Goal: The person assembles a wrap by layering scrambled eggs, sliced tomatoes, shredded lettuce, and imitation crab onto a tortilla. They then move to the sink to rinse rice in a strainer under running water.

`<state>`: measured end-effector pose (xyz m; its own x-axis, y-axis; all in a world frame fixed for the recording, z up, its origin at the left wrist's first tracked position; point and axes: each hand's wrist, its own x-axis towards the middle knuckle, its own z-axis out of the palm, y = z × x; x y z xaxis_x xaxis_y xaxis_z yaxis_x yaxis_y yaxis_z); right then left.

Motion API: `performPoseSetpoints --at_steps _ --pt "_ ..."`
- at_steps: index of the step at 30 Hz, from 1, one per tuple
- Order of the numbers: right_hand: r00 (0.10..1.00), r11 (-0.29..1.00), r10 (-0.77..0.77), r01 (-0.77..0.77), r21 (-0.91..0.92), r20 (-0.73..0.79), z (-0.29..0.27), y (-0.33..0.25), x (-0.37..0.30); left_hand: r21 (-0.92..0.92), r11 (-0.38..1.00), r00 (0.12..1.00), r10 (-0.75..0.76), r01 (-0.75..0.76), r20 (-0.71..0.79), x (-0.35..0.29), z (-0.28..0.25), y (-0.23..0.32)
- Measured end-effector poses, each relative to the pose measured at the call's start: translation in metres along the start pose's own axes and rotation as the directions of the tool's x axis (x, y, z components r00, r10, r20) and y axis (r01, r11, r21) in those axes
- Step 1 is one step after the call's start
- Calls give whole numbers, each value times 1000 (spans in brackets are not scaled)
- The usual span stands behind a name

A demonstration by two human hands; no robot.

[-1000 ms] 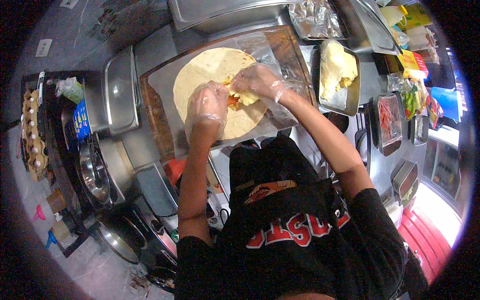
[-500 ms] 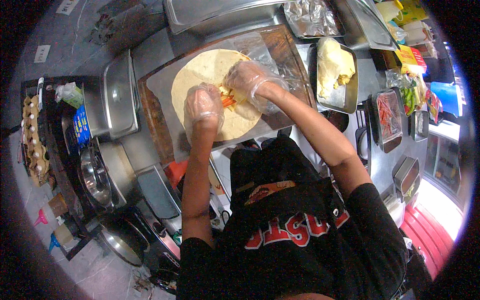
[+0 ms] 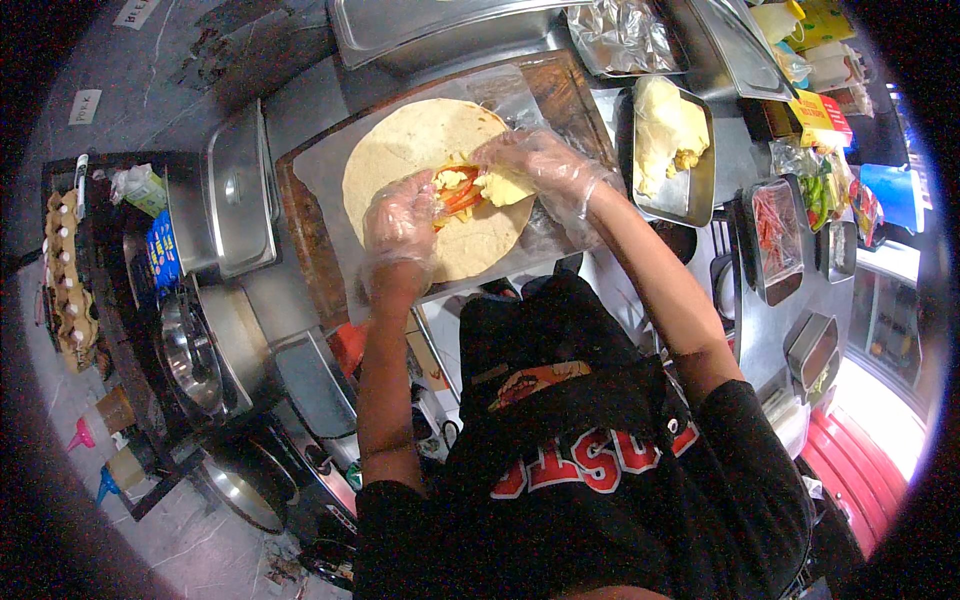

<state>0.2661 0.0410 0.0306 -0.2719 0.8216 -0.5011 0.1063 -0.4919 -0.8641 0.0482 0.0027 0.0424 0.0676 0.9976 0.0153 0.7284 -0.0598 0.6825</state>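
A round flatbread [image 3: 400,140] lies on a sheet of paper over a wooden board. On its middle sits a filling of orange-red strips [image 3: 460,197] and pale yellow bits. My left hand [image 3: 400,218], in a clear plastic glove, is curled at the left side of the filling; its fingertips press together, and anything in them is hidden. My right hand [image 3: 545,168], gloved likewise, reaches in from the right. Its fingers pinch a pale yellow flat piece of food [image 3: 506,189] at the filling's right side.
Right of the board [image 3: 310,270] stands a metal tray [image 3: 685,205] holding a yellow mass in plastic. Farther right are a container of reddish strips [image 3: 778,235] and green peppers [image 3: 817,203]. A lidded steel pan [image 3: 240,190] stands left, an egg carton [image 3: 70,285] beyond it.
My right hand has shifted right and slightly down, and the pale yellow piece now shows at its fingers. My left hand has moved slightly left and down. More of the filling is uncovered.
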Motion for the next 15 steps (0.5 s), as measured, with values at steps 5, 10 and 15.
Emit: performPoseSetpoints --at_steps 5,10,15 --pt "987 984 -128 115 139 93 -10 27 0 -34 999 999 3 -4 -42 -1 20 2" --pt "979 946 -164 122 300 120 -9 37 -7 -130 990 998 -60 57 -21 -2 23 4" --pt "986 959 -144 117 258 89 -3 33 -20 -379 906 981 -191 190 35 -7 18 13"
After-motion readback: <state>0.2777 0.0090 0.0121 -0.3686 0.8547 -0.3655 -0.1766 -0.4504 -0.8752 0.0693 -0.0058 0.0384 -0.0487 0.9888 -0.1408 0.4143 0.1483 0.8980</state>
